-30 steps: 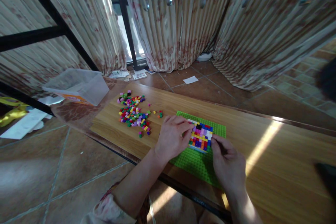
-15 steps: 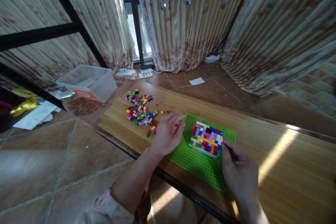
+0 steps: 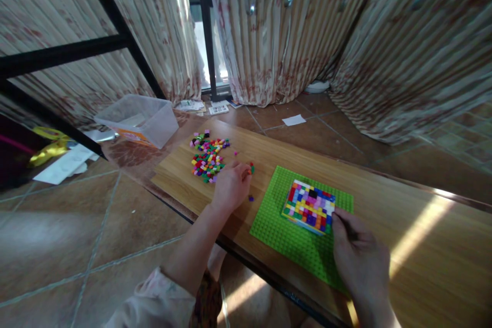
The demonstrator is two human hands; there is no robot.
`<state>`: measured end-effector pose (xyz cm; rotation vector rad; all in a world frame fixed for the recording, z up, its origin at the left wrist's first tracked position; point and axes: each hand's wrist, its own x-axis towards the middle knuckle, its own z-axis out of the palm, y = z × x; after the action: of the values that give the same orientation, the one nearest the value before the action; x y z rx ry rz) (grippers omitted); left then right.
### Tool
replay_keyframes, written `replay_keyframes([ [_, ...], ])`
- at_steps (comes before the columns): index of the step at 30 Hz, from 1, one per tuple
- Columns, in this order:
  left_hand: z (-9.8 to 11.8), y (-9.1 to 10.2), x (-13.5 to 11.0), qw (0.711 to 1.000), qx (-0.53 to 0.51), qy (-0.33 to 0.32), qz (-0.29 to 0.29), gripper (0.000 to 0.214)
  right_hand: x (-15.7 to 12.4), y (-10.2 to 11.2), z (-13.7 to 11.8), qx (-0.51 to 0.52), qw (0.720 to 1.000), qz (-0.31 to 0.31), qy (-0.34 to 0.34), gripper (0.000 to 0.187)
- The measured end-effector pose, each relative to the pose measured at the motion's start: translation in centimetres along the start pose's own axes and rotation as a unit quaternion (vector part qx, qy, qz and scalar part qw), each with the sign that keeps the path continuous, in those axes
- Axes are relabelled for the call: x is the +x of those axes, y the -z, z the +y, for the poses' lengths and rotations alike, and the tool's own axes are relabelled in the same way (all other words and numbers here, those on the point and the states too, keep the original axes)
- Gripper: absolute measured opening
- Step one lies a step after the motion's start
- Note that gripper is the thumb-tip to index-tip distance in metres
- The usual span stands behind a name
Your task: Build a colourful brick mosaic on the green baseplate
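A green baseplate [image 3: 280, 230] lies on the wooden table [image 3: 403, 225], and a block of many-coloured small bricks [image 3: 309, 206] is built on it. My right hand [image 3: 359, 261] rests on the plate's near right part, fingers curled against the block's right corner. My left hand [image 3: 229, 186] is over the table at the near edge of a pile of loose coloured bricks [image 3: 207, 156], fingers bent down onto the bricks. Whether they hold one is hidden. A single purple brick [image 3: 251, 198] lies just right of that hand.
A clear plastic box [image 3: 140, 120] stands at the table's far left corner. Striped curtains [image 3: 292, 25] hang behind, with black bars [image 3: 57, 54] at the left. Papers [image 3: 65, 164] and a yellow thing [image 3: 48, 148] lie on the tiled floor.
My left hand has left the built block and moved left to the loose brick pile. My right hand has stayed at the block's right side. The view has shifted left.
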<state>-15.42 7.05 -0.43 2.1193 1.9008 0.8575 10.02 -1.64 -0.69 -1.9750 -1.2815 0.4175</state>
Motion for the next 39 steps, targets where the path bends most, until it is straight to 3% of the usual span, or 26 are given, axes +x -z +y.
replay_keyframes([
  [9, 0.2, -0.5, 0.5, 0.998, 0.057, -0.026, -0.001, 0.013, -0.2, 0.1, -0.3, 0.023, 1.0, -0.005, 0.001, 0.04],
  [13, 0.7, -0.2, 0.3, 1.0, -0.016, -0.023, 0.008, 0.012, -0.2, 0.0, -0.4, 0.037, 0.999, -0.003, 0.008, 0.041],
  [17, 2.3, -0.1, -0.4, 0.99, -0.118, -0.071, 0.017, 0.015, -0.2, 0.0, -0.5, 0.043, 0.999, -0.006, 0.008, 0.043],
  [25, 6.3, -0.7, -2.0, 0.946, -0.295, -0.125, -0.053, 0.017, -0.4, 0.0, -0.9, 0.055, 0.998, 0.002, 0.021, 0.039],
  [39, 7.0, -1.8, -0.9, 0.926, -0.366, -0.079, -0.054, 0.013, -0.4, 0.0, -0.7, 0.056, 0.998, -0.003, 0.027, 0.04],
])
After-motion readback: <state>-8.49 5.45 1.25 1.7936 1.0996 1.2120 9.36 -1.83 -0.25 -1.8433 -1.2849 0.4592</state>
